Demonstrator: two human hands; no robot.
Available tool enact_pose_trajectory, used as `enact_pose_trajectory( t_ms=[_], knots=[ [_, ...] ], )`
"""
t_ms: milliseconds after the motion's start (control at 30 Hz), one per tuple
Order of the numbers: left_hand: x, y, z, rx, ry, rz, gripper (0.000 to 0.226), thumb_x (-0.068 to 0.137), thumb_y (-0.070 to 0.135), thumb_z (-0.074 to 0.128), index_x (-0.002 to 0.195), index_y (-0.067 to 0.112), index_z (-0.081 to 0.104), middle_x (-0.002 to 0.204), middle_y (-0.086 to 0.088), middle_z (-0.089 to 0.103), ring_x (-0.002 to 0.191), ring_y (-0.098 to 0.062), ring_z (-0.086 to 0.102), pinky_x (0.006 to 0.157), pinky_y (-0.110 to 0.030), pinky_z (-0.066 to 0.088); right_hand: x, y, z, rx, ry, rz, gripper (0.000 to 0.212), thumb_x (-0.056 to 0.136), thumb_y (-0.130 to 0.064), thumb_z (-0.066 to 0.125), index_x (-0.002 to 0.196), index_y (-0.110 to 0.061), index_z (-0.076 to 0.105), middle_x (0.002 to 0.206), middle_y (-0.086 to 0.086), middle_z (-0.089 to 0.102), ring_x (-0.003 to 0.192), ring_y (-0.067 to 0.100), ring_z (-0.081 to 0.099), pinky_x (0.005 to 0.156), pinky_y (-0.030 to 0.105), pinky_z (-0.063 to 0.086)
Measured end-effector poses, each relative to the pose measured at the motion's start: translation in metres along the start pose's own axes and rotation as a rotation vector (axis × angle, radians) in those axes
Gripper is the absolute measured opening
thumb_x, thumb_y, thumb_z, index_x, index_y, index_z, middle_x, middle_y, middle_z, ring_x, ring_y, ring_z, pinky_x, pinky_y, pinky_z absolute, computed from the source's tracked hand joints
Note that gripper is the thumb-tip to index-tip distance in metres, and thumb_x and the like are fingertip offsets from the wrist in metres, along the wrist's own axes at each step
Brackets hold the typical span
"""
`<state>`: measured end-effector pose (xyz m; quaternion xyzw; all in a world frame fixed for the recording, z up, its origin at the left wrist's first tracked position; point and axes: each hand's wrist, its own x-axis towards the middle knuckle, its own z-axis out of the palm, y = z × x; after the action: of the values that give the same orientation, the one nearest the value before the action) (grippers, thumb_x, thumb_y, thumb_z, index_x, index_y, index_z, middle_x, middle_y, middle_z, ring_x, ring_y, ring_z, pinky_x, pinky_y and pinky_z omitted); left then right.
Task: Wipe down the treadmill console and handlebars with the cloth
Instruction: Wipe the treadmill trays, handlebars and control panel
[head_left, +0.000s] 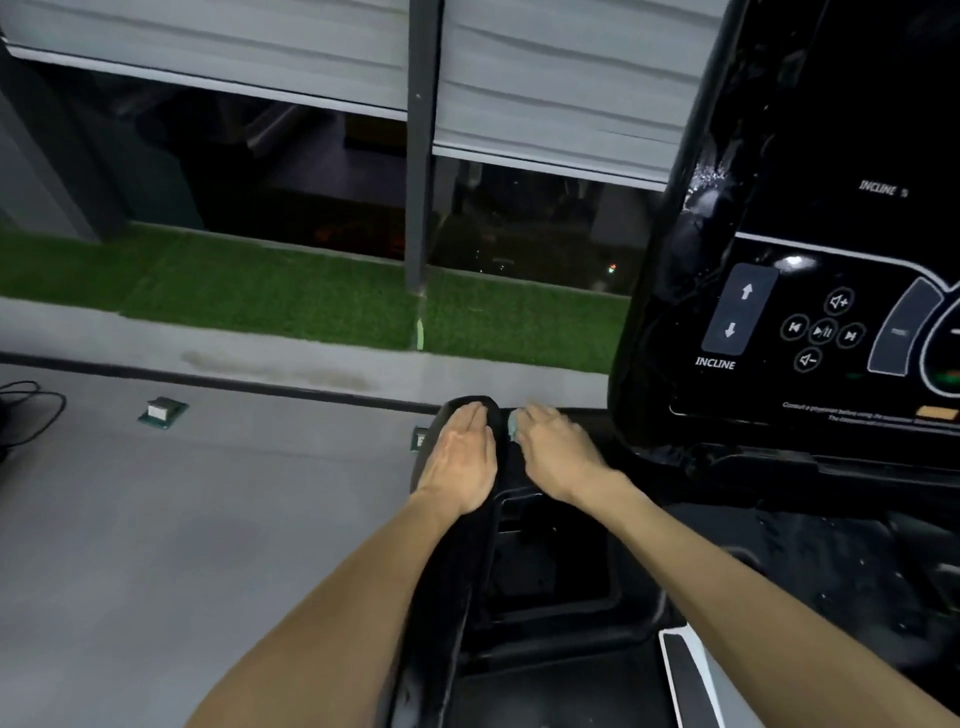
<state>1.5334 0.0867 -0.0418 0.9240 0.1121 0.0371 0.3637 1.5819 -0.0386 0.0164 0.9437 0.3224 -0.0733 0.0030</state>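
Handlebar (441, 597) under left hand (460, 457), cloth (513, 425) beside

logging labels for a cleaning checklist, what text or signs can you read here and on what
"INCLINE %": on the upper dark display of the glossy black treadmill console.
"INCLINE": below the grey up/down arrow button.
Volume, skip and play/pause icons: on the round buttons beside it.
White small print along the console's lower edge: too blurred to read.

Smooth grey floor (156, 519)
A small green-and-white block (162, 411) lies left; a green artificial-turf strip (260, 291) runs along the far side.
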Motion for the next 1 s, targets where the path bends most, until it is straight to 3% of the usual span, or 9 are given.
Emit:
enact_pose_trajectory(
  t_ms=[100, 167, 267, 400, 533, 667, 767, 900, 1000],
  knots=[
    [0.000, 0.000, 0.001, -0.002, 0.001, -0.003, 0.047, 0.106, 0.017, 0.030, 0.148, -0.002, 0.031, 0.157, -0.016, 0.030, 0.147, -0.022, 0.024, 0.121, -0.024, 0.011, -0.042, -0.012, 0.005, -0.060, 0.081, -0.149, 0.057, 0.090, -0.004, 0.043, 0.145, -0.005, 0.027, 0.152, 0.012, 0.027, 0.142, 0.027, 0.022, 0.112, 0.031, 0.025],
    [-0.001, 0.001, 0.000, -0.010, 0.005, -0.003, 0.047, 0.106, 0.017, 0.030, 0.149, -0.002, 0.031, 0.157, -0.015, 0.030, 0.147, -0.022, 0.024, 0.120, -0.024, 0.012, -0.053, -0.013, 0.003, -0.063, 0.030, -0.183, 0.066, 0.087, 0.001, 0.044, 0.148, -0.007, 0.021, 0.155, 0.011, 0.022, 0.145, 0.024, 0.017, 0.114, 0.029, 0.023],
    [-0.001, 0.001, 0.000, 0.002, 0.014, 0.008, 0.047, 0.106, 0.017, 0.029, 0.150, -0.001, 0.030, 0.157, -0.014, 0.029, 0.147, -0.021, 0.022, 0.121, -0.024, 0.010, -0.023, -0.007, -0.006, -0.031, -0.082, -0.044, 0.059, 0.089, 0.001, 0.043, 0.145, -0.009, 0.028, 0.153, 0.009, 0.026, 0.141, 0.026, 0.025, 0.108, 0.035, 0.032],
    [-0.001, 0.001, -0.001, 0.000, 0.008, 0.015, 0.047, 0.106, 0.016, 0.028, 0.150, -0.002, 0.029, 0.158, -0.015, 0.028, 0.148, -0.022, 0.021, 0.121, -0.025, 0.008, 0.023, -0.006, -0.008, 0.001, -0.120, 0.079, 0.027, 0.086, 0.001, 0.046, 0.110, -0.009, 0.051, 0.117, 0.010, 0.051, 0.113, 0.030, 0.051, 0.077, 0.033, 0.037],
    [0.000, 0.000, 0.000, -0.012, -0.004, 0.016, 0.048, 0.105, 0.015, 0.030, 0.149, -0.003, 0.031, 0.157, -0.017, 0.030, 0.147, -0.023, 0.022, 0.122, -0.029, 0.012, 0.003, -0.016, 0.003, -0.126, 0.013, 0.043, 0.038, 0.083, -0.003, 0.050, 0.121, -0.008, 0.050, 0.119, 0.010, 0.054, 0.113, 0.028, 0.051, 0.087, 0.034, 0.043],
    [0.001, 0.001, 0.000, -0.011, -0.023, -0.015, 0.049, 0.105, 0.018, 0.029, 0.150, 0.000, 0.030, 0.159, -0.013, 0.027, 0.148, -0.021, 0.020, 0.122, -0.030, 0.013, -0.050, -0.019, 0.019, -0.183, 0.069, -0.121, 0.062, 0.064, -0.009, 0.068, 0.125, -0.003, 0.054, 0.119, 0.011, 0.060, 0.111, 0.028, 0.058, 0.088, 0.034, 0.053],
    [-0.001, 0.003, -0.003, 0.022, -0.038, 0.011, 0.050, 0.105, 0.019, 0.029, 0.151, 0.000, 0.027, 0.160, -0.013, 0.025, 0.149, -0.021, 0.017, 0.122, -0.029, 0.011, -0.037, -0.010, 0.009, -0.055, 0.063, -0.109, 0.054, 0.080, -0.006, 0.055, 0.132, -0.010, 0.045, 0.127, 0.005, 0.050, 0.122, 0.024, 0.047, 0.097, 0.033, 0.046],
    [-0.004, 0.007, -0.010, 0.116, -0.082, 0.064, 0.053, 0.105, 0.028, 0.030, 0.153, 0.005, 0.024, 0.162, -0.010, 0.019, 0.150, -0.022, 0.012, 0.123, -0.030, 0.004, 0.010, 0.009, -0.014, -0.009, -0.065, 0.140, 0.039, 0.086, -0.005, 0.048, 0.124, -0.010, 0.049, 0.126, 0.009, 0.048, 0.119, 0.029, 0.046, 0.091, 0.033, 0.039],
    [-0.003, 0.006, -0.010, 0.148, -0.118, 0.063, 0.055, 0.105, 0.034, 0.028, 0.155, 0.012, 0.021, 0.164, -0.004, 0.016, 0.151, -0.022, 0.008, 0.123, -0.034, 0.003, 0.014, 0.013, -0.013, -0.014, -0.068, 0.183, 0.034, 0.089, -0.006, 0.046, 0.123, -0.007, 0.048, 0.126, 0.012, 0.047, 0.121, 0.029, 0.044, 0.091, 0.031, 0.037]
  ],
)
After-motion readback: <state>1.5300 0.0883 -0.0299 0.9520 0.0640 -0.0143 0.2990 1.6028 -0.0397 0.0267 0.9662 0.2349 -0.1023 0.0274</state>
